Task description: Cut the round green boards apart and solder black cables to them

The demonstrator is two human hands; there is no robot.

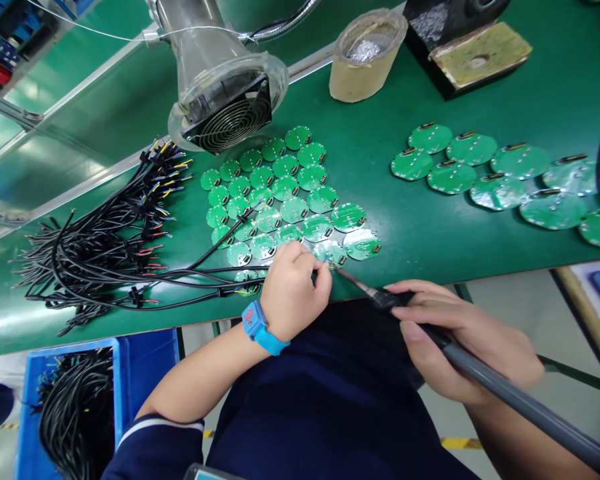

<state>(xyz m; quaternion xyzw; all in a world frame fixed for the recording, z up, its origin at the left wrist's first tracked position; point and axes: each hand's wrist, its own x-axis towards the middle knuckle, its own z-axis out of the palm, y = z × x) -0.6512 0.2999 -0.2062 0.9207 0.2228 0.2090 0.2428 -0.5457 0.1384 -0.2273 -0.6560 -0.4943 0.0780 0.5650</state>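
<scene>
My right hand (460,340) is wrapped round the handle of a soldering iron (375,293). The iron's tip points left and meets the edge of a round green circuit board (330,252). Just left of the tip, my left hand (295,287) pinches a thin wire end of a black cable (230,272) over that board; the fingers partly hide the wire. Several more round boards (294,209) lie in close rows behind my left hand. Other black cables (207,293) run from the left under or beside this hand. A blue wrist strap (263,328) circles my left wrist.
A pile of black cables (95,247) covers the table's left side. A fume duct with a fan grille (235,120) hangs over the back. Behind stand a tape roll (365,60) and a sponge holder (480,57). More boards (500,190) lie right. A blue bin (145,373) stands below left.
</scene>
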